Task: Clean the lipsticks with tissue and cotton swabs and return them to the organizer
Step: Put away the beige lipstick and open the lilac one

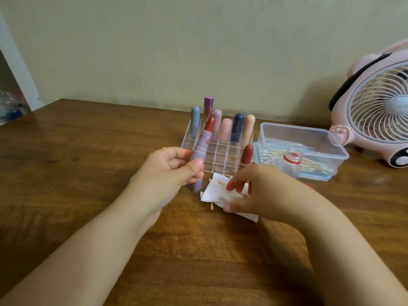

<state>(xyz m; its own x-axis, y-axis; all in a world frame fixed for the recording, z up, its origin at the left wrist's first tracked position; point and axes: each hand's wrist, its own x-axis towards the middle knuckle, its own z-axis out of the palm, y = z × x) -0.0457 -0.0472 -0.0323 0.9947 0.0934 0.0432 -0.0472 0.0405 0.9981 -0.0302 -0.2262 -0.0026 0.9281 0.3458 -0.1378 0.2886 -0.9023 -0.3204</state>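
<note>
We hold the open lipstick (199, 155) in our left hand (174, 171), fingers and thumb wrapped round its lilac tube, red tip up and tilted, just in front of the clear organizer (218, 153). Our right hand (260, 191) rests on the crumpled tissue (218, 193) on the wooden table (88, 151), fingers curled over it and what looks like a red cap (231, 185) between them, though blur leaves us unsure. A cotton swab (211, 206) pokes out at the tissue's near edge. Capped lipsticks stand in the organizer's back row, and a red one (246, 154) at its front right corner. A swab box (302, 149) sits just right of the organizer, a small bottle (291, 161) before it, and a pink fan (379, 107) beyond. The table's left half and near edge lie open.
</note>
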